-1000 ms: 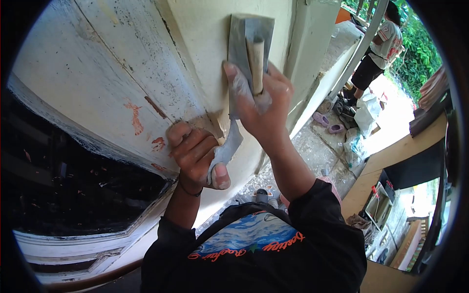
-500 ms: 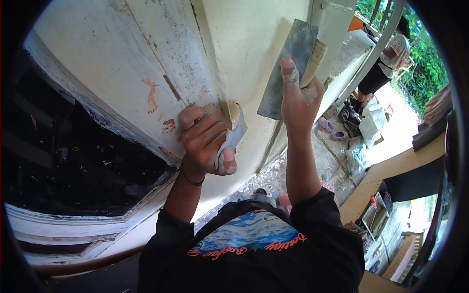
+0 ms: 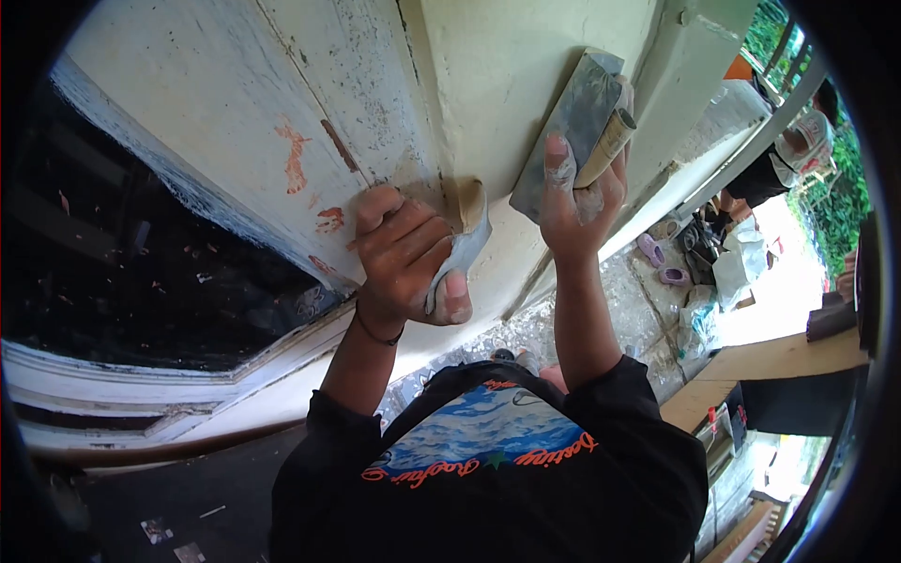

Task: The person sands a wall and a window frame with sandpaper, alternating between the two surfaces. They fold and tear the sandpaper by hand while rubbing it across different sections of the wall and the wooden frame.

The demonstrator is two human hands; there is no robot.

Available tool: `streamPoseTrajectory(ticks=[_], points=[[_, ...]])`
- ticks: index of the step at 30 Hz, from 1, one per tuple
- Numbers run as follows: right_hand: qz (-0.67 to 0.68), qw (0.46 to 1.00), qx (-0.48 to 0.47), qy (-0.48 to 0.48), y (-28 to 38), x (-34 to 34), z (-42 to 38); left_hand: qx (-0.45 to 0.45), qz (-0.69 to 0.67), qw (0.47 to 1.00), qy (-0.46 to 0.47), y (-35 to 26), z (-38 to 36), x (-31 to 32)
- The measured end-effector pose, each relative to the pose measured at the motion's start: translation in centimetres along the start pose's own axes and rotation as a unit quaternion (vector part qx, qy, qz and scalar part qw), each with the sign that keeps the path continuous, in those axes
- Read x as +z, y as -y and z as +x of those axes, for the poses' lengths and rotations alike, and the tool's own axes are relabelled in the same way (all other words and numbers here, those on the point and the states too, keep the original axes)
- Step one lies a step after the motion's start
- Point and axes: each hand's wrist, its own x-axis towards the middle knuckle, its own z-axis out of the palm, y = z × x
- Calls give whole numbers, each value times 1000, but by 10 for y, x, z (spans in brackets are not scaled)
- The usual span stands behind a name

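Observation:
My left hand (image 3: 405, 253) grips a folded piece of sandpaper (image 3: 465, 239), grey outside and tan inside, close against a scuffed white wooden panel (image 3: 225, 103). To its right, my right hand (image 3: 584, 202) is wrapped round a putty knife (image 3: 571, 117) with a wide grey blade and a pale round handle. My thumb lies along the blade, which is beside the cream door frame (image 3: 507, 66). White dust coats the thumb and palm. Reddish patches and a dark crack mark the panel near my left hand.
A dark opening (image 3: 141, 253) is at the left. Purple shoes (image 3: 672, 275), white bags (image 3: 740, 258) and other items lie on the speckled floor (image 3: 619, 305) at the right. A person (image 3: 798, 150) is beyond them, near greenery. Wooden boards (image 3: 788, 361) are at the lower right.
The view has shifted, so the person and floor items appear farther right. My right hand and the putty knife have tilted slightly, showing the handle's end. Both hands keep their holds.

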Motion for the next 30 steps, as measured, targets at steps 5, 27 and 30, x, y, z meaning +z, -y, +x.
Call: streamPoseTrajectory(ticks=[5,27,30], points=[[52,992,48,103,-5,-10,-5,-16,46,998,-42,-8,7,5],[50,987,9,151,-49,5,-131,-171,258,951,22,-31,-109,89],[30,983,-11,179,-61,-3,-152,-114,366,922,64,-11,-121,102]])
